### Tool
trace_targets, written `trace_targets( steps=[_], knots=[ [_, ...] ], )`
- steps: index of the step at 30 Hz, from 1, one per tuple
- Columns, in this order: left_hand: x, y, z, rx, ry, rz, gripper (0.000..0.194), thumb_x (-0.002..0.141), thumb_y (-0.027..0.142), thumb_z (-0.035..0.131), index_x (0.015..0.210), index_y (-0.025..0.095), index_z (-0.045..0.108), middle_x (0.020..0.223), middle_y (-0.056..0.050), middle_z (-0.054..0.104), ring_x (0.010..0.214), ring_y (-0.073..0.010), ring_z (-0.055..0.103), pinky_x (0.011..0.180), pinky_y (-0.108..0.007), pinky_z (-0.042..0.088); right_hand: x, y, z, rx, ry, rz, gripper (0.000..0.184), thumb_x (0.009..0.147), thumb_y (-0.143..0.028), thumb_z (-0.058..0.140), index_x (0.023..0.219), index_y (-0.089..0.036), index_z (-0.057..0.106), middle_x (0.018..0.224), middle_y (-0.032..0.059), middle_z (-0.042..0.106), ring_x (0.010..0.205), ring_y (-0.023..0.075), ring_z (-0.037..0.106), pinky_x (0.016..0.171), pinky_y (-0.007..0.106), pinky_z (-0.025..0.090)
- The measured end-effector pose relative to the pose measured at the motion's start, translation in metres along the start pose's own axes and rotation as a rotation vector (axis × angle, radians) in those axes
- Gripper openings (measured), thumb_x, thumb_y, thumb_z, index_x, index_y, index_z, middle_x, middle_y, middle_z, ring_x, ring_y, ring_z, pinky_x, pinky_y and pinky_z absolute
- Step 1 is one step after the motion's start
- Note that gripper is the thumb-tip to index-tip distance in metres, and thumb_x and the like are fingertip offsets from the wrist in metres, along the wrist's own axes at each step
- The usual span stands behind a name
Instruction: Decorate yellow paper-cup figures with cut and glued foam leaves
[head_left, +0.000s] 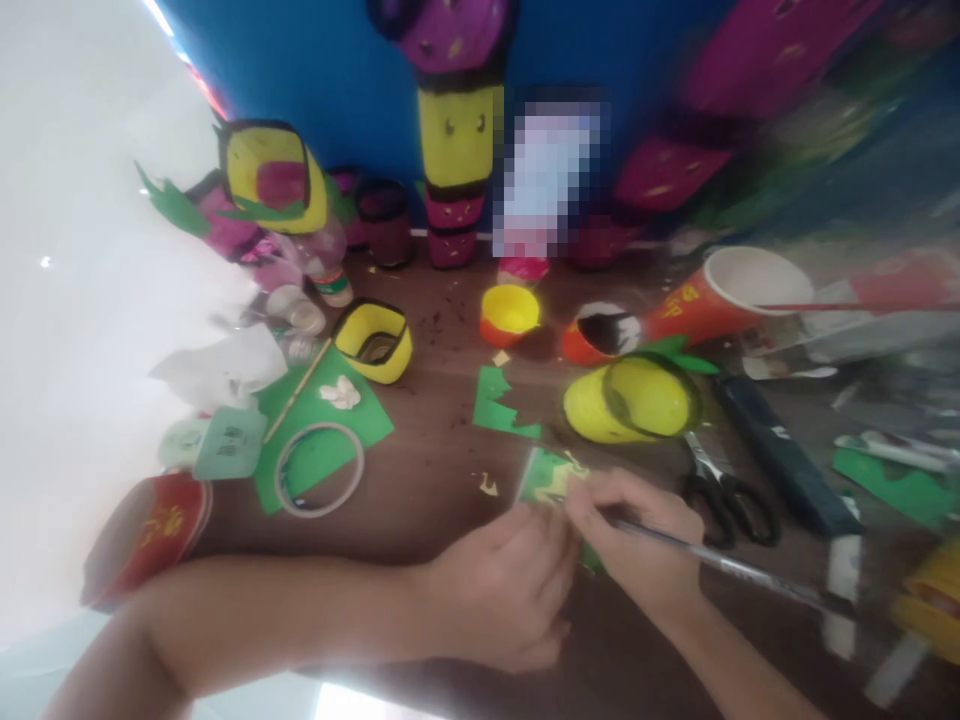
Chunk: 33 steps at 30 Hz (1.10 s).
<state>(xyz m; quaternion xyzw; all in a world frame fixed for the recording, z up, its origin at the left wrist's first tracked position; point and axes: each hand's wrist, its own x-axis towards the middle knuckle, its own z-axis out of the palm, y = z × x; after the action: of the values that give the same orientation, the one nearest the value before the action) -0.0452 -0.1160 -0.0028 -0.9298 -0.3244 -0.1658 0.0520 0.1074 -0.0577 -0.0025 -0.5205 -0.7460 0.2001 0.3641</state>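
My right hand (645,530) is closed around a slim pen (735,568) with a dark end, its tip down at a small piece of green paper (540,465). Pale yellow jagged shapes show on that paper, and its left edge is whitish. The curled fingers of my left hand (517,585) grip the same paper from the near side, so its lower part is mostly hidden. A yellow scrap (488,485) lies just left of it. Beyond my hands is a jagged green paper offcut (499,405). Black-handled scissors (720,490) lie spread to the right of my right hand.
A yellow cup with black rim (600,400) lies ahead. A tape roll (352,480) rests on a green sheet (375,430) at left. Red paper cups (165,525), a long black case (780,445) and painted purple-yellow cup figures (454,130) surround the brown table (442,440).
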Motion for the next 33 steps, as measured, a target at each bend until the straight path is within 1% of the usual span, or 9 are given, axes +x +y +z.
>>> trace_targets(
  steps=[5, 10, 13, 17, 23, 28, 33],
  knots=[
    [0.0013, -0.0001, -0.0004, -0.005, 0.012, 0.001, 0.050, 0.087, 0.035, 0.033, 0.111, -0.003, 0.057, 0.111, -0.021, 0.061, 0.104, -0.0307, 0.056, 0.100, -0.043, 0.032, 0.0002, 0.0000, 0.0002, -0.008, -0.022, -0.009, 0.030, 0.076, -0.023, 0.060, 0.047, -0.020, 0.051, 0.043, -0.0041, 0.055, 0.039, 0.0071, 0.049, 0.042, 0.017, 0.040],
    [0.0014, 0.0000, -0.0011, -0.009, 0.016, -0.001, 0.048, 0.088, 0.034, 0.033, 0.108, -0.001, 0.059, 0.108, -0.020, 0.062, 0.102, -0.0300, 0.057, 0.099, -0.043, 0.032, -0.0006, -0.0007, 0.0009, -0.015, -0.037, -0.002, 0.032, 0.077, -0.025, 0.060, 0.047, -0.020, 0.050, 0.044, -0.0048, 0.055, 0.039, 0.0066, 0.049, 0.043, 0.016, 0.040],
    [0.0007, -0.0002, -0.0009, -0.011, 0.008, 0.002, 0.049, 0.088, 0.034, 0.032, 0.109, -0.002, 0.058, 0.108, -0.020, 0.062, 0.101, -0.0300, 0.058, 0.099, -0.044, 0.032, -0.0005, -0.0012, 0.0012, -0.021, -0.043, -0.002, 0.032, 0.077, -0.025, 0.060, 0.047, -0.020, 0.050, 0.043, -0.0051, 0.054, 0.038, 0.0063, 0.048, 0.043, 0.016, 0.040],
    [-0.0003, -0.0001, 0.0000, -0.002, -0.035, 0.028, 0.050, 0.088, 0.034, 0.031, 0.113, -0.003, 0.055, 0.112, -0.023, 0.060, 0.102, -0.0298, 0.057, 0.099, -0.046, 0.032, 0.0004, -0.0017, 0.0007, -0.028, -0.045, 0.005, 0.033, 0.076, -0.025, 0.061, 0.046, -0.019, 0.049, 0.043, -0.0053, 0.054, 0.038, 0.0059, 0.047, 0.042, 0.015, 0.039],
    [0.0005, 0.0003, -0.0009, -0.008, -0.013, 0.015, 0.049, 0.088, 0.033, 0.032, 0.110, -0.002, 0.057, 0.109, -0.022, 0.061, 0.101, -0.0298, 0.058, 0.099, -0.045, 0.033, 0.0009, -0.0040, -0.0001, -0.031, -0.058, 0.044, 0.033, 0.076, -0.026, 0.060, 0.045, -0.020, 0.051, 0.042, -0.0046, 0.053, 0.038, 0.0070, 0.047, 0.041, 0.017, 0.040],
    [0.0006, 0.0000, -0.0019, 0.001, -0.013, 0.013, 0.048, 0.088, 0.033, 0.032, 0.110, -0.002, 0.057, 0.111, -0.022, 0.061, 0.104, -0.0303, 0.057, 0.100, -0.045, 0.032, 0.0007, -0.0026, 0.0004, -0.011, -0.052, 0.014, 0.032, 0.075, -0.024, 0.061, 0.046, -0.020, 0.050, 0.043, -0.0046, 0.054, 0.038, 0.0066, 0.047, 0.041, 0.016, 0.039],
    [0.0005, -0.0005, -0.0013, 0.016, -0.022, 0.017, 0.048, 0.088, 0.033, 0.031, 0.109, 0.000, 0.058, 0.110, -0.021, 0.062, 0.102, -0.0288, 0.058, 0.101, -0.044, 0.032, 0.0013, -0.0024, 0.0008, -0.003, -0.048, -0.014, 0.032, 0.075, -0.022, 0.060, 0.045, -0.019, 0.049, 0.042, -0.0048, 0.053, 0.037, 0.0062, 0.046, 0.041, 0.016, 0.039]
  ],
)
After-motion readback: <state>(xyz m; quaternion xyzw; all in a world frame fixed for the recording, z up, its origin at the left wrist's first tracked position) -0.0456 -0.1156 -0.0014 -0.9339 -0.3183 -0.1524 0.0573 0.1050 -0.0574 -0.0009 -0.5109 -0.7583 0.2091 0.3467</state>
